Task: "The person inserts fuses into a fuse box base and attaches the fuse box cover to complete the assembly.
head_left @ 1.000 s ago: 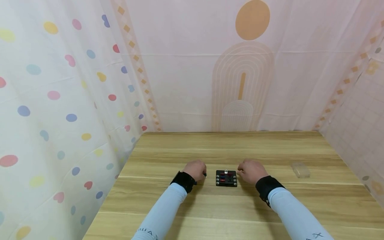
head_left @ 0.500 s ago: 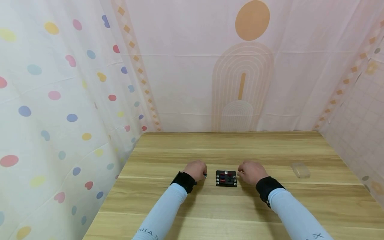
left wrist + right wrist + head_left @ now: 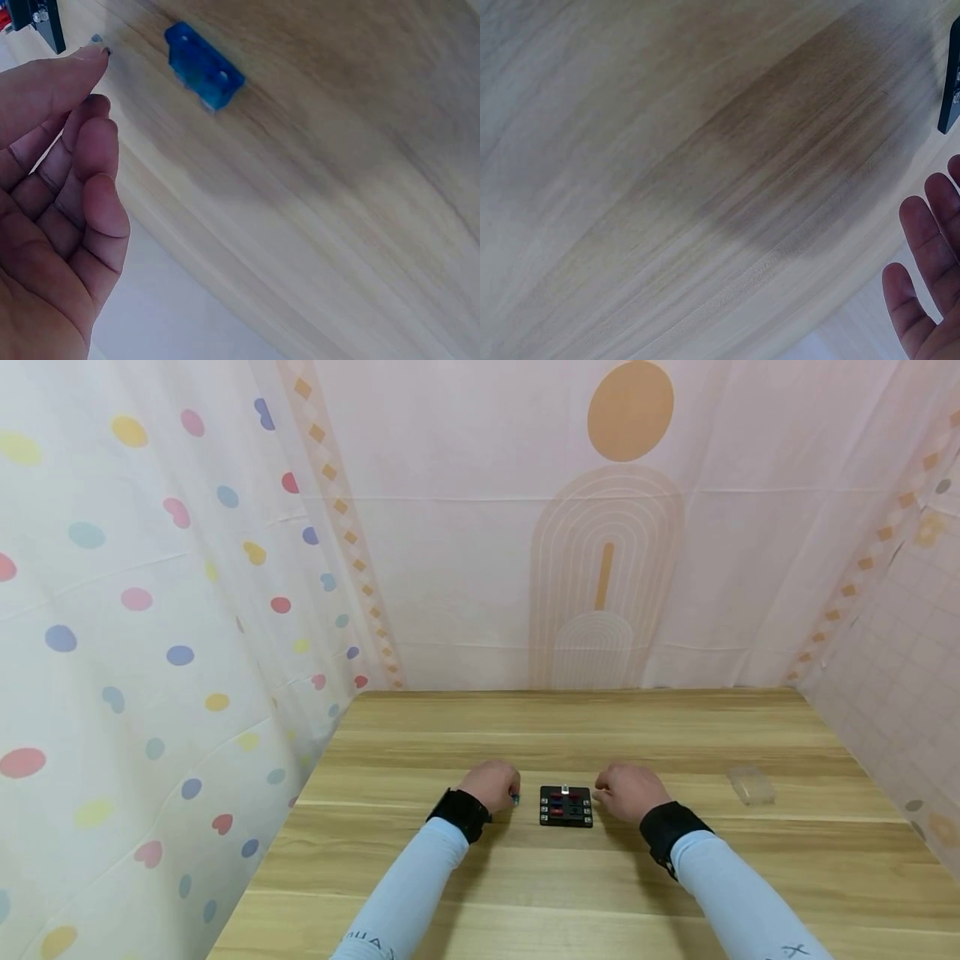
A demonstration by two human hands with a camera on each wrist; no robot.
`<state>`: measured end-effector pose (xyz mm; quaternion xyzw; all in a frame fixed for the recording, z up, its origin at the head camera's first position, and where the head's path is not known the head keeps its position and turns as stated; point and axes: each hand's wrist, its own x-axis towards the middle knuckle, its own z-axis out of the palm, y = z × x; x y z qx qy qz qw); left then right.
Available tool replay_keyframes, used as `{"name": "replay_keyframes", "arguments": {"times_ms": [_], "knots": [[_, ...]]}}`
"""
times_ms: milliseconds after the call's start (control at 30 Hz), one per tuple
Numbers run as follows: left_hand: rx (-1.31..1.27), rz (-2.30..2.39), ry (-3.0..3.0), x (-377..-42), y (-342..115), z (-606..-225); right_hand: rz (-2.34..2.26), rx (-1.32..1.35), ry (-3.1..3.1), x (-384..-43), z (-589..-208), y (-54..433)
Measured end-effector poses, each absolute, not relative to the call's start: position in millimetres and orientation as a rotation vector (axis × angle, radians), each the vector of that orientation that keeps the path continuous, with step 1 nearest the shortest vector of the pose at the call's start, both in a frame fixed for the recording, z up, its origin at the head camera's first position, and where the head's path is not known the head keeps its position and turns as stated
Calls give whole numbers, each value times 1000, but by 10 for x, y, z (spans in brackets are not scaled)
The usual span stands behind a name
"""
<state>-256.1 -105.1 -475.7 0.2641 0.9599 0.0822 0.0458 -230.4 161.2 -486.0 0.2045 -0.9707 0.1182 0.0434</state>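
Observation:
A black fuse block with red and blue fuses in its slots lies flat on the table. To its left, my left hand pinches a small blue-green piece between thumb and fingertips. The thumb covers most of it in the left wrist view, so its kind is unclear. Beside that hand, a blue blade fuse lies on the wood. My right hand is at the block's right edge, fingers relaxed and slightly bent. In the right wrist view nothing shows in those fingers; the thumb is out of frame.
A clear plastic cover lies on the wooden table at the right. Patterned curtains hang behind the table and along both sides.
My left hand has edged slightly right, and the small piece at its fingertips now shows more blue-green. The right hand and the fuse block have hardly moved.

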Motion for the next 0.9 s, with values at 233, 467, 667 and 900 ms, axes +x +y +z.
{"name": "replay_keyframes", "arguments": {"times_ms": [233,467,667,900], "knots": [[828,273,2946,-2576,-1033,-4770,370,630,-2961,-2305,-4866,1614],[846,308,2950,-2597,-1002,-4747,368,623,-2961,-2307,-4870,1614],[860,305,2933,-2596,-959,-4675,373,624,-2965,-2305,-4852,1611],[867,320,2929,-2615,-912,-4643,386,620,-2979,-2297,-4829,1600]]}}
